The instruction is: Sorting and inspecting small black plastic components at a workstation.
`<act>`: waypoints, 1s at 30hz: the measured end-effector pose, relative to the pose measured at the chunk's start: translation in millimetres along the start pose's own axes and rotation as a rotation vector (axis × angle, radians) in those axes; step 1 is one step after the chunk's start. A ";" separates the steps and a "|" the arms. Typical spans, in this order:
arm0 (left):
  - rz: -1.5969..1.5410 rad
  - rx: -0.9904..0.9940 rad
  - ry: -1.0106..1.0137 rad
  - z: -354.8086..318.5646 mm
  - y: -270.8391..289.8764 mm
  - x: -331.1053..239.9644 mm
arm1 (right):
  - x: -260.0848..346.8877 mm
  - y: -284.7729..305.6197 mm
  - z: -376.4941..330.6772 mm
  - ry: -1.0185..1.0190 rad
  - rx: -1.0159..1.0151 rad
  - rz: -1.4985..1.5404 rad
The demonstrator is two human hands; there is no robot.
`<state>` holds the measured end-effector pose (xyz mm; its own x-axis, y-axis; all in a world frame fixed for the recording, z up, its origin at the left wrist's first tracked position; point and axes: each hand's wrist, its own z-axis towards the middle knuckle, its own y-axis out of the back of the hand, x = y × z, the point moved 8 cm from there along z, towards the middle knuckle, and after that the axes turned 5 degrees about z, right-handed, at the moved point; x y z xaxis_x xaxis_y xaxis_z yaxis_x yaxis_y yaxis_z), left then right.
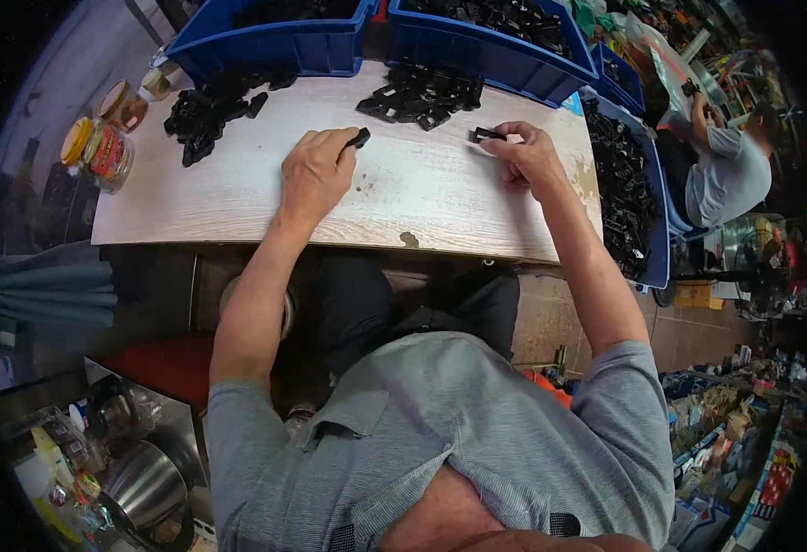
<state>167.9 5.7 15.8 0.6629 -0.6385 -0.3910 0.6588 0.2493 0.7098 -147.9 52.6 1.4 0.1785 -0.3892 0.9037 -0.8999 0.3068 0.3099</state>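
My left hand (319, 171) is over the white wooden table, its fingers closed on a small black plastic part (359, 138) that sticks out past the fingertips. To the right, my right hand (530, 155) pinches another small black part (487, 135) between thumb and fingers. The two hands are well apart. Beyond them, a pile of similar black parts (422, 96) lies near the table's far edge. A second heap of black parts (203, 118) spreads to the far left of my left hand.
Two blue bins (270, 51) (495, 60) with black parts stand behind the table (265, 198). Another blue crate (658, 207) of black parts sits at its right side. Jars, one yellow-lidded (109, 155), stand at the left edge. A seated person (730, 175) works at far right.
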 end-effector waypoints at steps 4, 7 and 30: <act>-0.300 0.004 0.125 -0.9 -11.5 -25.1 | -6.7 -5.2 6.3 0.026 0.022 -0.046; -0.265 -0.064 -0.052 4.4 -15.5 -56.0 | -4.4 -19.6 -1.0 0.015 0.076 -0.061; -0.303 0.164 -0.404 25.0 -78.8 -93.3 | -6.4 -51.1 -16.7 0.121 0.232 -0.066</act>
<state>45.2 27.4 11.0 0.2406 -0.9017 -0.3591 0.7136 -0.0865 0.6952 -96.4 53.9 -15.2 0.2730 -0.2909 0.9170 -0.9495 0.0715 0.3054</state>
